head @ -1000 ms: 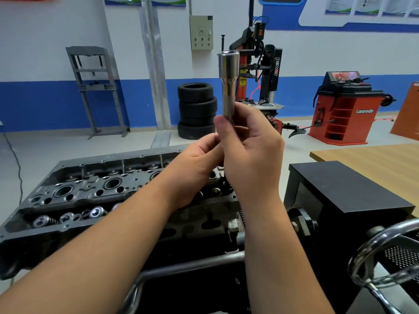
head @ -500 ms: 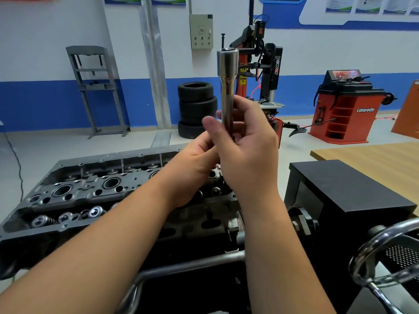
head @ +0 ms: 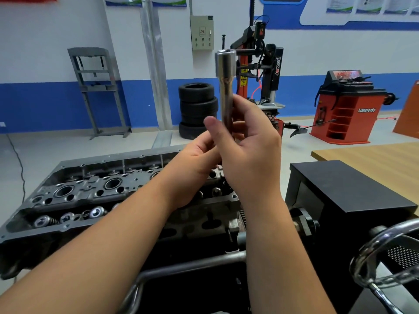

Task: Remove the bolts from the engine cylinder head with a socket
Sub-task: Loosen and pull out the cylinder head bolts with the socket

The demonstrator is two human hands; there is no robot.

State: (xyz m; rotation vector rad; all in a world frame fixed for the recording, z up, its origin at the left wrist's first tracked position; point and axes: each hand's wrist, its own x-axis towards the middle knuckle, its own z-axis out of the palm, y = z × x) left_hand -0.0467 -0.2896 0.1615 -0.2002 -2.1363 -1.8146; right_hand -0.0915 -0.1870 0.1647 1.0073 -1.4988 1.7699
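**wrenchnoob:** So where's the socket (head: 225, 86) at right now? Can't quite read it.

**headgasket_dan:** It's up in the air, standing upright above the cylinder head (head: 95, 191), open end on top. The person's right hand (head: 251, 155) has its fingers curled round the lower shaft with the thumb across the front. The left hand (head: 192, 168) sits just under it, fingers bent in at the bottom end, but whether it's pinching the socket or something stuck in it, can't tell, the right hand hides that.

**wrenchnoob:** Is that thing awkward to hold?

**headgasket_dan:** Looks like polished steel, long and thin, so I'd guess stiff, fairly hefty for its size and a bit slick if fingers are oily. Gripping low on the narrow shaft like they do seems sensible, since the fat top end has to stay free.

**wrenchnoob:** And the bolts?

**headgasket_dan:** Too small to pick out for sure among the holes and valve springs (head: 45, 222). Around it: a black box (head: 353, 189) on the right, a shiny handwheel (head: 385, 245) at the near right, stacked tyres (head: 197, 109) back by the wall.
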